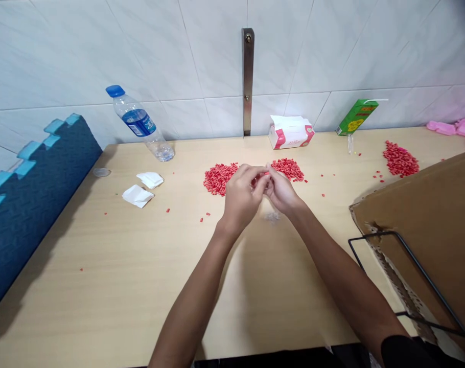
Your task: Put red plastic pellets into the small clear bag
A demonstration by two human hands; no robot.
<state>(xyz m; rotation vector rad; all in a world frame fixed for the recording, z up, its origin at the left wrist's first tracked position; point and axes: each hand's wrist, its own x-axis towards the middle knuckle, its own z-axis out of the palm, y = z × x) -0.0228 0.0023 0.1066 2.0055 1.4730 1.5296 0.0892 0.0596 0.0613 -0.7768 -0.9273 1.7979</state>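
My left hand [240, 195] and my right hand [283, 192] meet above the middle of the table, fingers pinched close together. Between the fingertips a small red piece [266, 174] shows in part. Just under the hands hangs or lies something clear and crinkled, like a plastic bag [271, 215]; its shape is blurred. Behind my left hand is a heap of small red pieces [218, 179]. Another heap of the same red pieces [289, 168] lies behind my right hand. The hands partly cover both heaps.
Along the wall stand a water bottle [142, 125], a white-and-red box [292, 134] and a green drink carton [357, 117]. Folded tissues [138, 196] lie left. To the right are a third red heap [400, 159], a cardboard box [424, 214] and a black wire frame [420, 266]. A blue foam mat [41, 214] edges the left.
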